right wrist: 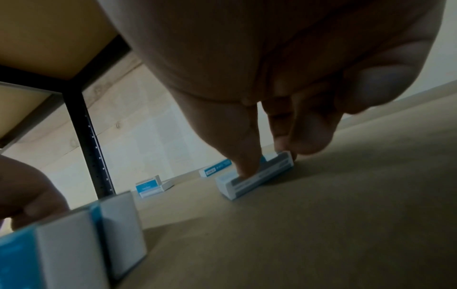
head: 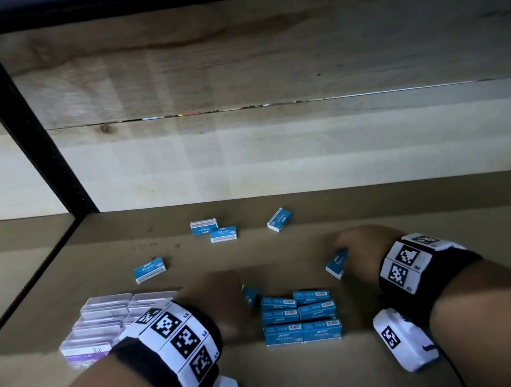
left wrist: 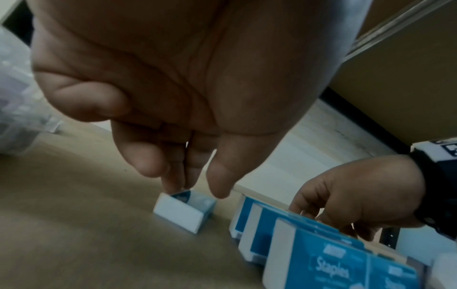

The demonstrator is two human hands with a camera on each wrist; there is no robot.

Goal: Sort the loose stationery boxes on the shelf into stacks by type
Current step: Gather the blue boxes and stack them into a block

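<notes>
Right hand (head: 361, 248) pinches a small blue-and-white cardboard staples box (right wrist: 254, 175), tilted on the brown shelf board (head: 417, 211) right of the blue staples stack (head: 300, 316). Left hand (head: 221, 302), fingertips (left wrist: 173, 185) on another blue box (left wrist: 184, 210) left of it; grasp unclear.

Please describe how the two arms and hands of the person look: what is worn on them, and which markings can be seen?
Both forearms are bare, without sleeves or gloves. Each wrist carries a black band faced with white panels printed with black square code markers; the right band is alike. Under each wrist hangs a white camera unit with its own marker. A thin black cable runs from the right unit.
</notes>
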